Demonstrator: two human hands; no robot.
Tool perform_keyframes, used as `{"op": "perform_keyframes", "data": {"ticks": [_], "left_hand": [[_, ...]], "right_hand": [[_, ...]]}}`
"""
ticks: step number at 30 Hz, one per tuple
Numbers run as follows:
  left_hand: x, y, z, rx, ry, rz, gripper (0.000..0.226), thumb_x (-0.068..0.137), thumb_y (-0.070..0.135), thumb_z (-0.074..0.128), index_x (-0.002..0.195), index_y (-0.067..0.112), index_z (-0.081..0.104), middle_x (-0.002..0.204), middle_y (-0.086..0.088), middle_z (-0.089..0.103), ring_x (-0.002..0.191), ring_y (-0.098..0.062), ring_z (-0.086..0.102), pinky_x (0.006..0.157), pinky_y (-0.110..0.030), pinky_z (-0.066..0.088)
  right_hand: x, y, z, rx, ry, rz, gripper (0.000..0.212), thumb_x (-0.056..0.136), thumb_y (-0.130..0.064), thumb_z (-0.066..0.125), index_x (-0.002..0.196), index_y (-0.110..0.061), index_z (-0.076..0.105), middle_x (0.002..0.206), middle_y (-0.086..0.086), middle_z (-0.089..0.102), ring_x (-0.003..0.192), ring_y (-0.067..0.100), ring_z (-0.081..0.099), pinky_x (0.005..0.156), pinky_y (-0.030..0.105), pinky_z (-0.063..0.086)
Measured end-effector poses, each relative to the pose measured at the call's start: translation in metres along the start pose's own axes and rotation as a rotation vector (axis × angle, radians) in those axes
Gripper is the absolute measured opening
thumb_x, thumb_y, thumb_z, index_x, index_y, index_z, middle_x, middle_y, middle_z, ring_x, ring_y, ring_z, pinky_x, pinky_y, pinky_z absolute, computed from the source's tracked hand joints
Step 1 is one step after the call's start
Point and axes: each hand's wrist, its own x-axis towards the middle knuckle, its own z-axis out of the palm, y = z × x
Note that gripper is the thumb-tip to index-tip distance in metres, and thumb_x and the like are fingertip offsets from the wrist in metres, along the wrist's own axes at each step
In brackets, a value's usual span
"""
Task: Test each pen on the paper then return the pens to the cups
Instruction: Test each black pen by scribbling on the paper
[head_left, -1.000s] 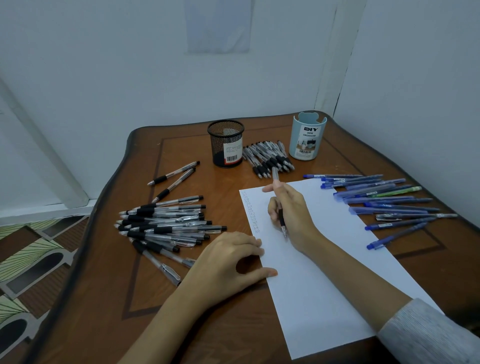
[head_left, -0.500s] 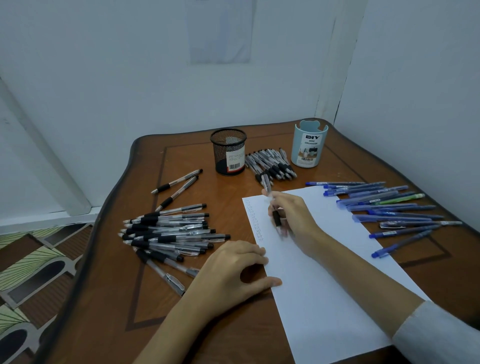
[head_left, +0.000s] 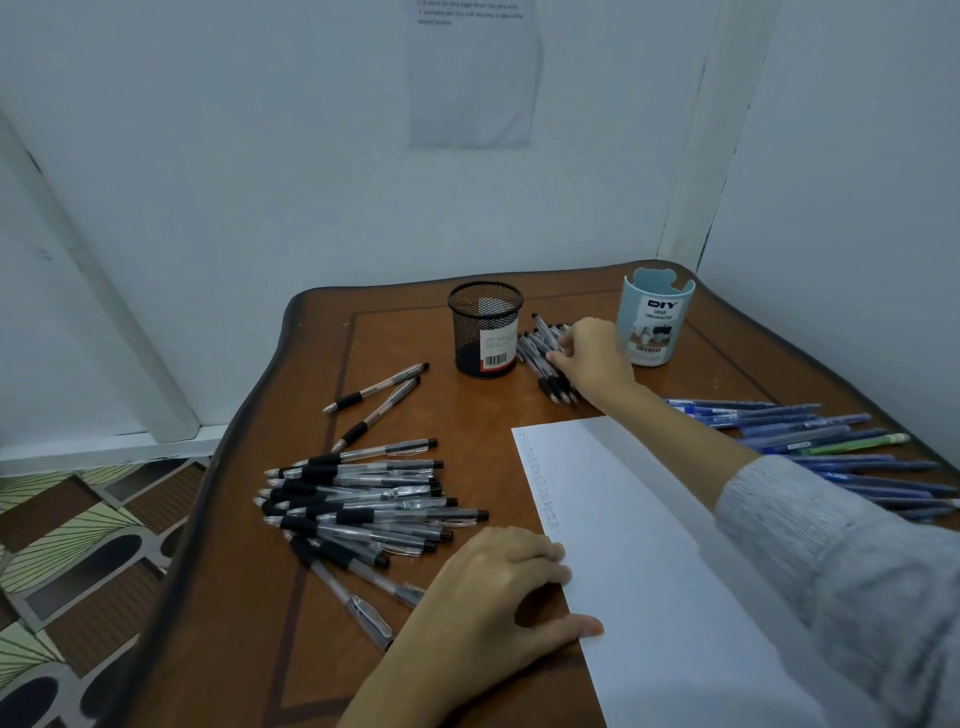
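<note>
Head view, looking down on a wooden table (head_left: 415, 670) set in a white-walled corner. White paper (head_left: 649, 561) lies at centre-right, a faint column of test marks down its left edge. Left hand (head_left: 493, 597) rests at the paper's left edge, thumb tip on the sheet, fingers curled loosely, holding nothing.

Right hand (head_left: 592, 358) reaches across the paper's top corner to a small bunch of black-grip pens (head_left: 540, 358) lying between the black mesh cup (head_left: 485, 330) and the pale blue cup (head_left: 655, 317). Fingertips are down on the bunch, pinched together; cannot tell whether one pen is actually gripped or just touched. Grey sleeve (head_left: 831, 561) covers the forearm over the paper's right side.

Both cups stand upright at the far edge of the table; the mesh one looks empty of pens.

Large heap of black-grip pens (head_left: 363, 504) lies left of the paper, with two more pens (head_left: 379, 395) apart above it. Blue pens (head_left: 831, 447), with one green among them, fan out right of the paper, partly behind the sleeve.
</note>
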Motion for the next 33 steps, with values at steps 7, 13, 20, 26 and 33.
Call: {"op": "perform_keyframes", "data": {"ticks": [7,13,20,26,33], "left_hand": [[0.0,-0.001,0.0,0.016,0.023,0.018,0.048,0.082,0.064,0.053,0.102,0.024,0.072,0.109,0.013,0.068,0.105,0.004,0.056,0.091,-0.015,0.042],[0.0,0.0,0.0,0.014,0.047,0.019,0.047,0.081,0.061,0.057,0.099,0.021,0.073,0.107,0.01,0.068,0.103,0.002,0.057,0.089,-0.02,0.049],[0.001,0.003,-0.002,0.008,0.03,0.011,0.048,0.082,0.061,0.056,0.102,0.021,0.072,0.109,0.009,0.068,0.106,0.002,0.056,0.092,-0.018,0.045],[0.001,0.003,-0.003,0.002,0.02,0.016,0.047,0.082,0.059,0.057,0.101,0.019,0.073,0.108,0.008,0.069,0.104,0.0,0.058,0.09,-0.019,0.046],[0.001,0.001,-0.002,0.002,0.001,0.01,0.048,0.083,0.059,0.056,0.103,0.019,0.073,0.11,0.007,0.069,0.106,-0.002,0.059,0.093,-0.02,0.045]], "right_hand": [[-0.004,0.005,-0.001,-0.042,-0.014,-0.1,0.015,0.092,-0.013,0.062,0.1,-0.006,0.073,0.101,0.012,0.067,0.092,0.024,0.063,0.078,0.033,0.052],[-0.039,-0.01,-0.006,0.217,-0.148,-0.293,0.014,0.088,-0.015,0.067,0.1,-0.014,0.074,0.094,-0.002,0.067,0.072,0.001,0.053,0.066,0.011,0.04],[-0.06,-0.047,0.018,0.417,-0.481,-0.344,0.023,0.085,-0.025,0.07,0.107,-0.017,0.073,0.108,-0.004,0.071,0.084,-0.003,0.057,0.067,0.005,0.041],[-0.065,-0.068,0.028,0.372,-0.514,-0.441,0.024,0.087,-0.025,0.069,0.109,-0.016,0.073,0.081,-0.02,0.052,0.073,-0.002,0.049,0.063,0.009,0.039],[-0.067,-0.046,0.009,0.621,-0.486,-0.254,0.005,0.084,-0.019,0.072,0.089,-0.017,0.073,0.088,-0.006,0.069,0.081,0.004,0.061,0.072,0.017,0.05]]}}
